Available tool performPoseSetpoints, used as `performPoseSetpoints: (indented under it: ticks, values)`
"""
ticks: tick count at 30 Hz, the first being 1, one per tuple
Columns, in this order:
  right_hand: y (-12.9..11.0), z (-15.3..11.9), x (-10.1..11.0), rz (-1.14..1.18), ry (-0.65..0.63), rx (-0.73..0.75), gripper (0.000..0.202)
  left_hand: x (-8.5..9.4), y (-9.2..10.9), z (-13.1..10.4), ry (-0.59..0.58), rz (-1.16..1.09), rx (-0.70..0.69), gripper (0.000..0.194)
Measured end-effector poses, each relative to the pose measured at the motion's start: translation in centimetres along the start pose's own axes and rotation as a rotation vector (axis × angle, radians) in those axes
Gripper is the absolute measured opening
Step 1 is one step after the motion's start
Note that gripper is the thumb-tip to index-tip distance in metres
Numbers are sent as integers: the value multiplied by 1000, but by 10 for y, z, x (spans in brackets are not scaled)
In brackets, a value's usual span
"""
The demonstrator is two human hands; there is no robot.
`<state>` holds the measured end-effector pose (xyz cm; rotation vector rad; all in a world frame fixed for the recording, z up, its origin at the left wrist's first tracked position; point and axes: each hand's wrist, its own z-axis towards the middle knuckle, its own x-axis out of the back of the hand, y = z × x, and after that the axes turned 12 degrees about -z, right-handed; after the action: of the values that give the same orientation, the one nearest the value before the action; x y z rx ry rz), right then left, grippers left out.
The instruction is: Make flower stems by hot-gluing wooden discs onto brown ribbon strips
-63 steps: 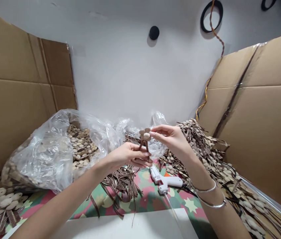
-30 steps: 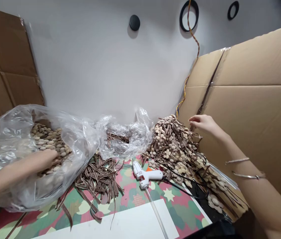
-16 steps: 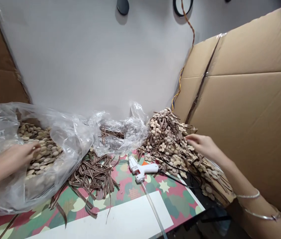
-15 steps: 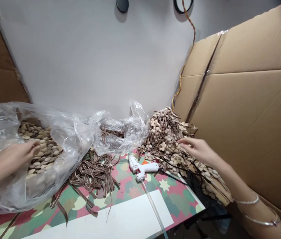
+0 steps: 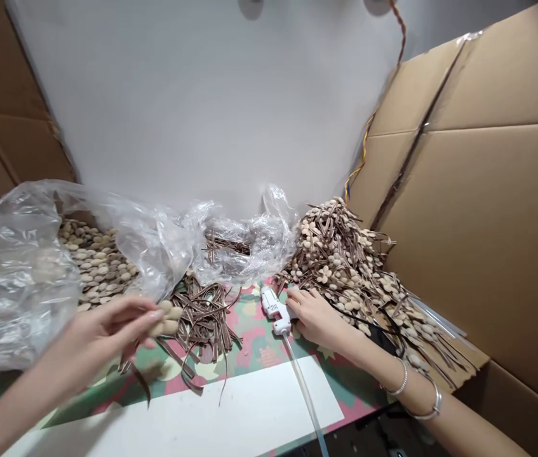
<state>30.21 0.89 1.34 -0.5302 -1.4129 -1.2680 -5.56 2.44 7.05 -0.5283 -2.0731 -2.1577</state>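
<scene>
Between the thumb and fingers of my left hand [image 5: 114,327] is a beige flower-shaped piece [image 5: 168,317] with rounded petals. The hand is in front of the clear plastic bag [image 5: 21,273], which holds many similar pieces [image 5: 101,266]. My right hand [image 5: 319,317] is closed around the handle of a white hot glue gun [image 5: 275,311], which lies on the table with its nozzle pointing away. A long translucent glue stick [image 5: 304,387] sticks out of its back. Brown strips [image 5: 204,317] lie in a loose heap between the two hands.
A large pile of flower pieces with brown stems [image 5: 340,254] stands behind my right hand. Crumpled plastic [image 5: 269,244] with more strips sits at the wall. White board [image 5: 202,412] lies along the front of the patterned table cover [image 5: 249,349]. Cardboard [image 5: 488,209] rises at the right.
My left hand has come out of the bag toward the middle, carrying a flower piece. My right hand has moved from the pile down-left onto the glue gun. The view has shifted slightly.
</scene>
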Motion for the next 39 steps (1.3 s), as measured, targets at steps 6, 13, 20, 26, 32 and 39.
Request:
performPoseSetpoints:
  ticks: [6,13,20,26,32,39]
  values:
    - [16,-24,28,161,38,72,39,-45,-15,9,-325,-314,181,36]
    - [14,-26,42,838,-39,6,28,-51,-35,7,-174,-269,153,38]
    - [-37,-8,21,1204,-327,-109,23,-51,-42,4,-19,-227,10,38]
    - [-48,-5,20,1107,-344,-182,27,-55,-47,4,-1,-194,-58,36]
    - [-50,-2,15,1009,-300,-167,28,-58,-42,1,10,-209,2,36]
    - [-52,0,16,1030,-308,-149,26,-58,-42,1,18,-194,-7,34]
